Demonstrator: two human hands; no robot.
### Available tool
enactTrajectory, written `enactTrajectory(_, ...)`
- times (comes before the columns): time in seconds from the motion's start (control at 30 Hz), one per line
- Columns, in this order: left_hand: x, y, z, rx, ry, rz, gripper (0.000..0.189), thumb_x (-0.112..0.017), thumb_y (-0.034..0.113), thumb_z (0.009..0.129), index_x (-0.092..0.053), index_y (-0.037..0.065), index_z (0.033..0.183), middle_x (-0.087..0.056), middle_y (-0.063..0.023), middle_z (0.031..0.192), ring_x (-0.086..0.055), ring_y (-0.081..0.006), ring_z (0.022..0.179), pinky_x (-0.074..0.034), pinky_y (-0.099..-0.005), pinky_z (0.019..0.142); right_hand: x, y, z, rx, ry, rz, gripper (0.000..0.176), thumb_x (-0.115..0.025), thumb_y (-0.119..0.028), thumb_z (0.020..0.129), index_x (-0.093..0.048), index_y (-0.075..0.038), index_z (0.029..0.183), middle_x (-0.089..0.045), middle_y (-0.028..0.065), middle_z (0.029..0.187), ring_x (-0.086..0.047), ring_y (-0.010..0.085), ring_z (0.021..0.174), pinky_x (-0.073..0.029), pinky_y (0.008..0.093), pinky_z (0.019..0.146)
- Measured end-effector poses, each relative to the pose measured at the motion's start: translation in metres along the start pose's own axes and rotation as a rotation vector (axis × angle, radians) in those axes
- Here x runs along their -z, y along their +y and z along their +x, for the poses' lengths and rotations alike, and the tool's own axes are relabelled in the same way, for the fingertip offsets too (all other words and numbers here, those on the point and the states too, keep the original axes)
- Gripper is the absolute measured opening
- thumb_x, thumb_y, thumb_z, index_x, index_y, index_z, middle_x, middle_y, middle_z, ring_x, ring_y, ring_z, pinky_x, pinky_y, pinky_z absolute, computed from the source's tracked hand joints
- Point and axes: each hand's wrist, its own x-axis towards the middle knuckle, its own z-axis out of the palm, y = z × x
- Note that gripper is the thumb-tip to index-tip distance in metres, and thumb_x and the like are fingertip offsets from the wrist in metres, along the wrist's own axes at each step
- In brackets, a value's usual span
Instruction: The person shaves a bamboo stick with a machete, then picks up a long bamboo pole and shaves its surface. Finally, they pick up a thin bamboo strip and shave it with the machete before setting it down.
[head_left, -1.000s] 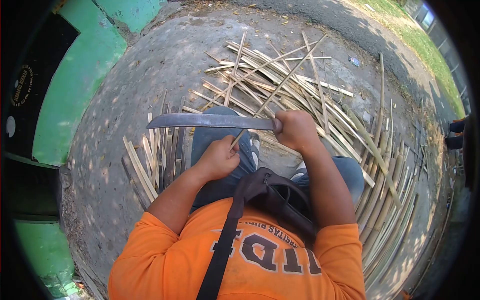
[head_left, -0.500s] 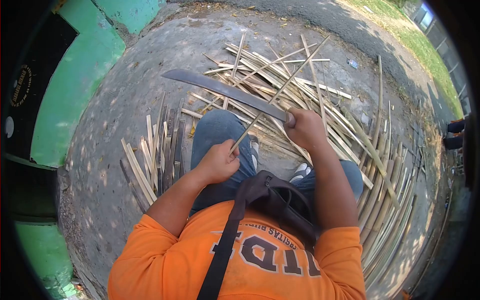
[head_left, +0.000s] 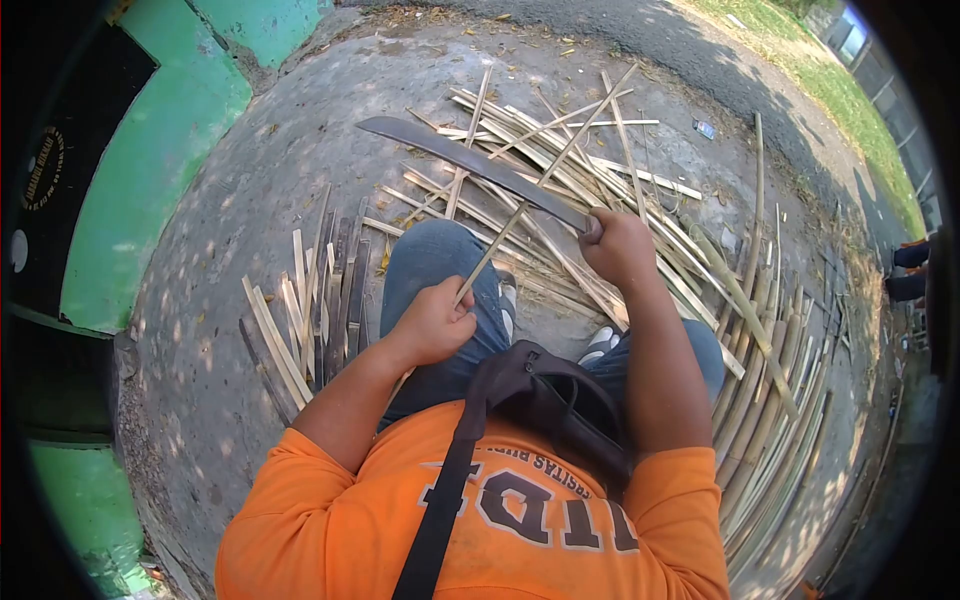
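My left hand (head_left: 434, 322) is closed round a thin bamboo strip (head_left: 488, 258), which slants up and away to the right over the pile. The strip's near end comes out below the hand toward my lap. My right hand (head_left: 620, 248) grips the handle of a machete (head_left: 470, 162). Its long dark blade points to the upper left and lies across the strip, a short way beyond my left hand. Past the blade, the strip's far part runs over a loose heap of split bamboo strips (head_left: 560, 165) on the ground.
Longer bamboo poles and strips (head_left: 770, 400) lie at the right. A smaller bundle of cut strips (head_left: 292, 320) is by my left knee. A black bag (head_left: 560, 400) rests at my waist. At the left stands a green wall (head_left: 150, 180); at the far right, part of a person (head_left: 910, 270) shows.
The machete and my right hand have shifted right and slightly toward me. My left hand has drawn the strip a little back, so its far end sits lower and more to the left.
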Motion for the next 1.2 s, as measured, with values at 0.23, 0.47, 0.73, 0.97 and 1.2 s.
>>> enactTrajectory(0.23, -0.004, -0.002, 0.004, 0.0, -0.019, 0.05, 0.019, -0.068, 0.01, 0.088, -0.052, 0.003, 0.094, -0.048, -0.0007, 0.065, -0.042, -0.0096, 0.06, -0.037, -0.0316, 0.056, -0.005, -0.039, -0.018, 0.238, -0.071, 0.043, 0.012, -0.068, -0.02, 0.079, -0.069, -0.008, 0.077, -0.068, 0.0179, 0.073, -0.069, 0.0403, 0.072, -0.055, 0.0518, 0.068)
enactTrajectory(0.47, -0.005, 0.0, -0.001, -0.034, 0.024, 0.089, 0.017, -0.067, 0.009, 0.087, -0.054, 0.001, 0.094, -0.052, -0.0037, 0.064, -0.046, -0.0115, 0.058, -0.039, -0.033, 0.055, -0.003, -0.035, -0.013, 0.221, -0.127, -0.007, 0.014, -0.067, -0.023, 0.082, -0.07, -0.01, 0.079, -0.068, 0.0169, 0.073, -0.069, 0.0399, 0.072, -0.055, 0.0501, 0.07)
enactTrajectory(0.73, -0.004, 0.01, 0.001, 0.009, -0.039, 0.14, 0.017, -0.062, 0.009, 0.085, -0.057, -0.002, 0.096, -0.061, -0.0149, 0.068, -0.06, -0.0299, 0.06, -0.049, -0.0404, 0.063, 0.01, 0.013, 0.005, -0.199, 0.048, 0.068, 0.022, -0.062, -0.025, 0.088, -0.071, -0.006, 0.082, -0.07, 0.0233, 0.08, -0.068, 0.0448, 0.078, -0.055, 0.0544, 0.073)
enactTrajectory(0.97, -0.007, 0.0, 0.002, -0.029, -0.024, 0.1, 0.017, -0.065, 0.01, 0.086, -0.055, 0.0, 0.095, -0.054, -0.0075, 0.064, -0.05, -0.0183, 0.058, -0.042, -0.0355, 0.058, 0.003, -0.029, -0.014, 0.273, -0.168, -0.033, 0.011, -0.069, -0.022, 0.078, -0.068, -0.011, 0.079, -0.07, 0.0148, 0.079, -0.069, 0.0382, 0.075, -0.055, 0.0499, 0.069)
enactTrajectory(1.2, -0.002, 0.0, 0.0, 0.0, -0.021, 0.023, 0.018, -0.068, 0.011, 0.088, -0.054, 0.002, 0.094, -0.05, -0.0019, 0.065, -0.044, -0.0104, 0.059, -0.039, -0.0314, 0.056, -0.005, -0.006, 0.0, 0.092, -0.004, 0.011, 0.015, -0.067, -0.025, 0.083, -0.069, -0.01, 0.08, -0.07, 0.0178, 0.076, -0.068, 0.0418, 0.075, -0.055, 0.0512, 0.069)
